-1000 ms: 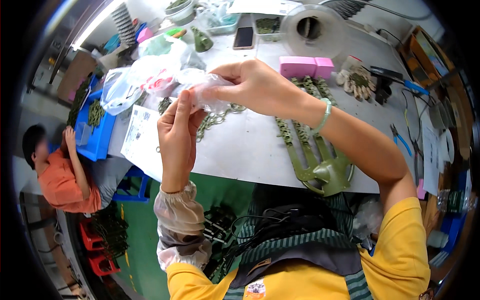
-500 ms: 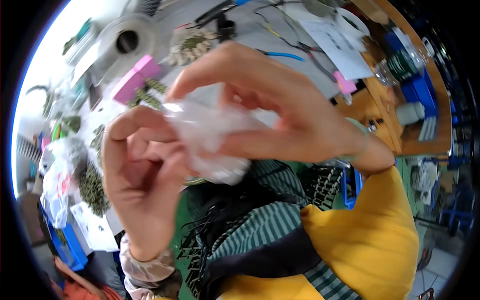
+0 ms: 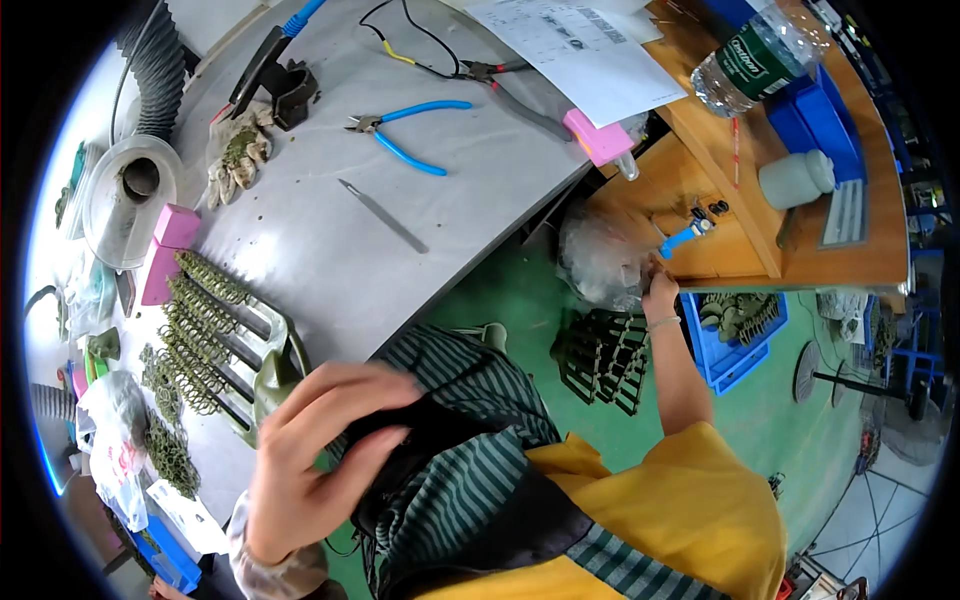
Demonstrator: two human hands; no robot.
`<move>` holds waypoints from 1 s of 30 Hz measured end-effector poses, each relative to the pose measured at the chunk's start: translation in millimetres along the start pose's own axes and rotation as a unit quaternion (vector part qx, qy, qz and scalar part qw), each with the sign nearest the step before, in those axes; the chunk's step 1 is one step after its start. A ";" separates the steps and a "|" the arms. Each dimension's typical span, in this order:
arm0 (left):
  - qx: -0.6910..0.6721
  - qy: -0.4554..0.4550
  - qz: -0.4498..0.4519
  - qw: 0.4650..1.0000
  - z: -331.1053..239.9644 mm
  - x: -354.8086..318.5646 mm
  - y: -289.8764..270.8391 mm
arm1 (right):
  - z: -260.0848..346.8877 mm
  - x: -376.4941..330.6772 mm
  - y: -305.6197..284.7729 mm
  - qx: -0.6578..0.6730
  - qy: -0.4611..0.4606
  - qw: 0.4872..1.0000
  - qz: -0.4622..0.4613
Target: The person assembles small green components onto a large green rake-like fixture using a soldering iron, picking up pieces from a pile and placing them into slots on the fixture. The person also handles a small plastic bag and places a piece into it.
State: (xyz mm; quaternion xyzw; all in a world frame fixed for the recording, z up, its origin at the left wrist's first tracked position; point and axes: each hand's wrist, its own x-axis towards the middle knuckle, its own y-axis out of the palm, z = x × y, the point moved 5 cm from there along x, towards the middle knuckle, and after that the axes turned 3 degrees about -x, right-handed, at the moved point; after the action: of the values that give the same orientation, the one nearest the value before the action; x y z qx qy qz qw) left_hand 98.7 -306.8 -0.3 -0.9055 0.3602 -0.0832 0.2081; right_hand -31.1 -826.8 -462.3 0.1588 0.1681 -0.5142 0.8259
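Note:
My left hand [image 3: 325, 455], slightly blurred, hovers over my lap at the table's near edge. Its fingers are curled but apart, with nothing between them. Off to the right, my right hand [image 3: 658, 288] is stretched out low beside the wooden cabinet. It grips the edge of a crumpled clear plastic bag [image 3: 600, 258], whose contents I cannot make out. Near my left hand, a rack [image 3: 240, 350] carries rows of green coiled parts [image 3: 195, 330]. Blue-handled cutters [image 3: 405, 130] and a thin metal blade tool [image 3: 385, 217] lie on the grey table [image 3: 310, 260].
Dark-handled pliers [image 3: 515, 95], paper sheets [image 3: 575, 50] and a pink block [image 3: 598, 137] lie toward the table's right side. A glove [image 3: 238, 155] is at the back left. Below my right hand stand a black rack [image 3: 605, 360] and a blue crate [image 3: 735, 340] on the green floor.
Both hands held crinkled clear plastic close in front of me. My left hand has let go and dropped lower; my right has swung out right and down. The view has shifted right.

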 end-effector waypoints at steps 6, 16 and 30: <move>0.024 -0.197 -0.206 0.958 2.2 -94.8 -56.4 | -74.9 79.1 47.0 -0.757 -0.221 0.585 0.190; -0.084 -0.330 -0.549 0.763 57.0 -273.1 -95.4 | -99.3 89.4 66.8 -0.758 -0.247 0.574 0.187; -0.448 -0.317 -0.369 0.750 150.2 -202.0 -38.4 | 84.4 -96.6 115.0 -0.637 0.096 0.643 0.414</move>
State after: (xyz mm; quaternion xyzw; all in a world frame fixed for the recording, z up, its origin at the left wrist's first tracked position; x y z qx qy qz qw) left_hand 20.8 -95.4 -118.8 -0.9318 -0.0924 0.3094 -0.1659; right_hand 42.4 -738.2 -334.1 -0.3056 0.4492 0.1333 0.8289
